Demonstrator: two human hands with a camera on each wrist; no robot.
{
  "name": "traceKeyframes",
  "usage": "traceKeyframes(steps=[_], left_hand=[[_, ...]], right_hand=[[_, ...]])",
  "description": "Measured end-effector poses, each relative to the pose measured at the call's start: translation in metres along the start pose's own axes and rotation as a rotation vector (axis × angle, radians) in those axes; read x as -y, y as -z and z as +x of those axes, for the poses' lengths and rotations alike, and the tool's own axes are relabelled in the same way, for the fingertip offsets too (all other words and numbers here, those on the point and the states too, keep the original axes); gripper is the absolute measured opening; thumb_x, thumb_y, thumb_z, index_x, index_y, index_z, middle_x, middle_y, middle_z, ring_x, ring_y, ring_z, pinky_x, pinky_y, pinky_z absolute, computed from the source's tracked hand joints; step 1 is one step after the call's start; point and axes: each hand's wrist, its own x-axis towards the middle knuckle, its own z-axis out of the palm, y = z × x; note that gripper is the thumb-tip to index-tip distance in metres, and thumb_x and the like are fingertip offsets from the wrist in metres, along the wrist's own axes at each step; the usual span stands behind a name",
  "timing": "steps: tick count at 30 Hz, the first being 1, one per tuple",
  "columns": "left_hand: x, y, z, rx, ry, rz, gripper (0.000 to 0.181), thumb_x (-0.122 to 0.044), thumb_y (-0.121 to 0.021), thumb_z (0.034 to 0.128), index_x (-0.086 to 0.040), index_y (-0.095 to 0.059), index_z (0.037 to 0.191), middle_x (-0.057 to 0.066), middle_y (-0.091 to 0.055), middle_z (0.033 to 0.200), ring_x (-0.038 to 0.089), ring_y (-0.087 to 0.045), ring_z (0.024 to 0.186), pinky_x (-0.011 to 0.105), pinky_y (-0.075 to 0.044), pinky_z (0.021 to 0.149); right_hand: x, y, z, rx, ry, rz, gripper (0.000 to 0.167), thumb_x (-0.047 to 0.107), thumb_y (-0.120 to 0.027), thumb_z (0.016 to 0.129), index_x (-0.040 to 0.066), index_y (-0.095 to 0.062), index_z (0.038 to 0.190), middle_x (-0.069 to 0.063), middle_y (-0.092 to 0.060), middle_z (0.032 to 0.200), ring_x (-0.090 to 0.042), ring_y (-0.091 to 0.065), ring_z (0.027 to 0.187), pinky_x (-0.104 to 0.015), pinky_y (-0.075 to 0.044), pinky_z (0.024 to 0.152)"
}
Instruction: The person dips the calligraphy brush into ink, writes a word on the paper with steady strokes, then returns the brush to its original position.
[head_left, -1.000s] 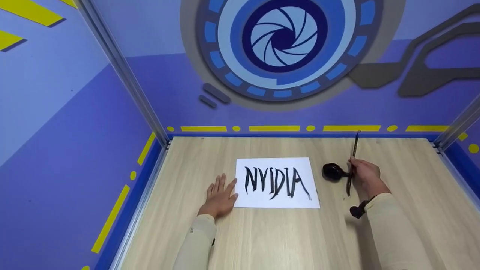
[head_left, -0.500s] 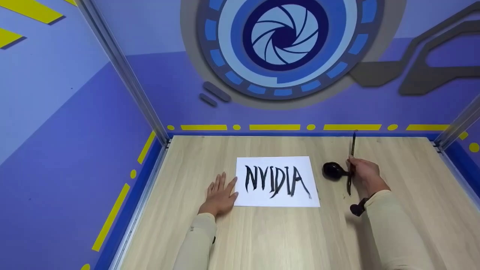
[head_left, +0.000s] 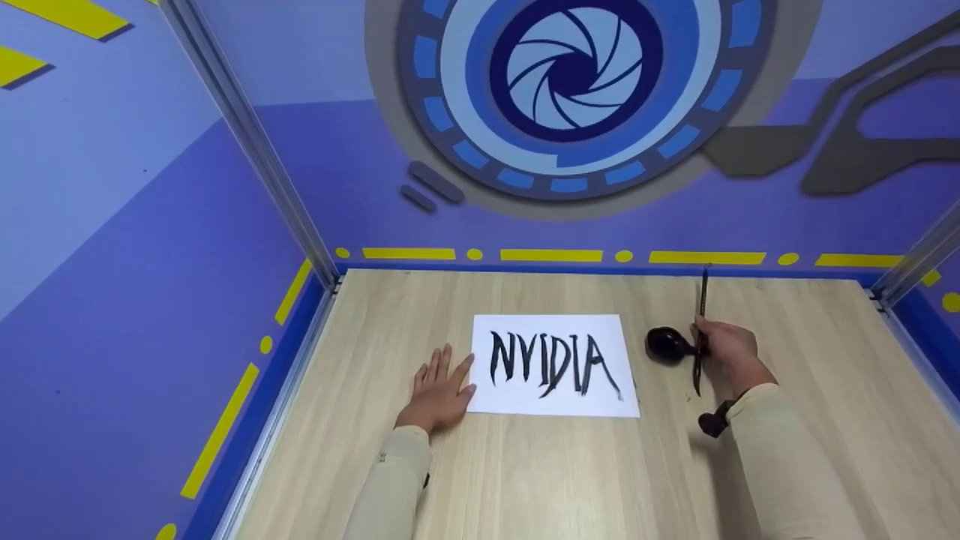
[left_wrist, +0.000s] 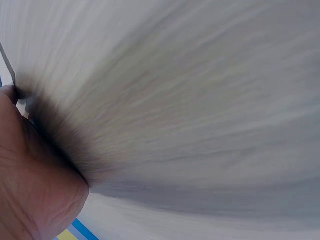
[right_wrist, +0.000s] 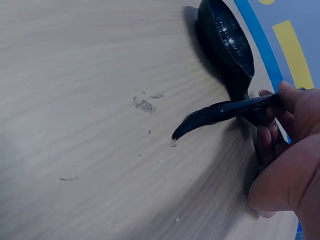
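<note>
My left hand (head_left: 439,394) lies with fingers spread beside the left edge of a white sheet of paper (head_left: 555,405), thumb and forefinger touching it. Black brushed letters on the sheet read NVIDIA. To the right, my right hand (head_left: 733,351) pinches the shaft of a long dark ink brush (head_left: 703,296). Its black, curved bristle tip (right_wrist: 192,124) points down towards the table in the right wrist view. Just left of that hand sits a black ladle-shaped bowl (head_left: 666,345) with a glossy dark inside. The brush crosses its short handle; whether they touch I cannot tell.
Dark smudges (right_wrist: 145,105) and small specks mark the wooden tabletop (head_left: 555,480) near the brush tip. A blue-purple wall (head_left: 315,165) stands behind the table, with another at the left. A black wrist device (head_left: 714,421) shows beneath my right sleeve.
The brush's upper end has swung slightly to the left in my right hand. My left hand, the paper and the black bowl stay in place.
</note>
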Motion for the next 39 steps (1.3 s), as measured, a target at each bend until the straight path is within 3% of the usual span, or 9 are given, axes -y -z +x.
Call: traceKeyframes(steps=[11, 14, 18, 21, 25, 31, 35, 39], left_hand=[[0.001, -0.005, 0.001, 0.000, -0.002, -0.010, 0.061, -0.042, -0.039, 0.1142, -0.027, -0.026, 0.171, 0.016, 0.000, 0.183, 0.040, 0.003, 0.170, 0.063, -0.003, 0.136], [0.004, -0.008, 0.002, 0.012, 0.001, -0.014, 0.061, -0.043, -0.038, 0.1139, -0.030, -0.023, 0.172, 0.014, 0.003, 0.183, 0.038, 0.007, 0.170, 0.062, 0.000, 0.136], [0.006, -0.010, 0.005, 0.010, -0.002, -0.026, 0.062, -0.044, -0.037, 0.1137, -0.032, -0.022, 0.172, 0.013, 0.005, 0.183, 0.037, 0.009, 0.170, 0.062, 0.002, 0.136], [0.008, -0.011, 0.006, -0.011, -0.015, -0.044, 0.062, -0.045, -0.040, 0.1132, -0.032, -0.024, 0.172, 0.016, 0.001, 0.183, 0.040, 0.006, 0.170, 0.065, 0.000, 0.135], [0.008, -0.010, 0.003, -0.014, -0.007, -0.038, 0.062, -0.046, -0.039, 0.1132, -0.032, -0.023, 0.172, 0.015, 0.002, 0.183, 0.040, 0.006, 0.170, 0.064, 0.001, 0.135], [0.003, -0.003, 0.001, 0.005, 0.010, 0.001, 0.061, -0.043, -0.039, 0.1145, -0.030, -0.023, 0.172, 0.015, 0.002, 0.183, 0.039, 0.004, 0.170, 0.062, -0.002, 0.136], [0.000, 0.000, 0.000, -0.002, 0.010, 0.016, 0.060, -0.044, -0.038, 0.1148, -0.029, -0.024, 0.172, 0.015, 0.000, 0.183, 0.040, 0.002, 0.170, 0.062, -0.005, 0.136], [-0.001, 0.001, 0.001, 0.005, 0.008, 0.015, 0.061, -0.043, -0.038, 0.1147, -0.029, -0.024, 0.172, 0.015, 0.001, 0.183, 0.039, 0.003, 0.170, 0.062, -0.004, 0.136]], right_hand=[[0.002, 0.002, 0.000, -0.014, -0.041, -0.094, 0.036, 0.047, -0.063, 0.106, 0.015, -0.078, 0.099, 0.013, -0.067, 0.077, -0.008, -0.059, 0.081, -0.025, -0.050, 0.079], [0.006, 0.001, -0.002, -0.019, -0.074, 0.045, 0.024, 0.035, -0.071, 0.104, 0.013, -0.079, 0.095, 0.010, -0.069, 0.079, -0.010, -0.062, 0.080, -0.026, -0.053, 0.078], [0.012, -0.002, -0.006, -0.052, -0.089, 0.107, 0.017, 0.025, -0.080, 0.097, 0.014, -0.078, 0.085, 0.009, -0.069, 0.076, -0.010, -0.062, 0.077, -0.024, -0.056, 0.074], [0.015, -0.002, -0.006, -0.052, -0.064, -0.062, 0.021, 0.033, -0.077, 0.099, 0.017, -0.077, 0.085, 0.013, -0.066, 0.073, -0.008, -0.060, 0.076, -0.021, -0.054, 0.072], [0.015, 0.001, -0.001, 0.003, -0.018, -0.206, 0.029, 0.039, -0.069, 0.104, 0.014, -0.077, 0.092, 0.014, -0.065, 0.074, -0.008, -0.059, 0.078, -0.023, -0.052, 0.074], [0.014, 0.005, 0.006, 0.039, 0.050, -0.427, 0.042, 0.048, -0.058, 0.107, 0.019, -0.070, 0.079, 0.014, -0.058, 0.072, -0.012, -0.054, 0.079, -0.026, -0.045, 0.079], [0.015, 0.005, 0.007, 0.059, 0.058, -0.456, 0.048, 0.050, -0.056, 0.107, 0.021, -0.061, 0.069, 0.011, -0.051, 0.067, -0.015, -0.050, 0.074, -0.031, -0.043, 0.075], [0.015, 0.003, 0.007, 0.062, 0.051, -0.481, 0.048, 0.050, -0.055, 0.107, 0.018, -0.060, 0.072, 0.008, -0.051, 0.067, -0.016, -0.049, 0.072, -0.033, -0.043, 0.073]])
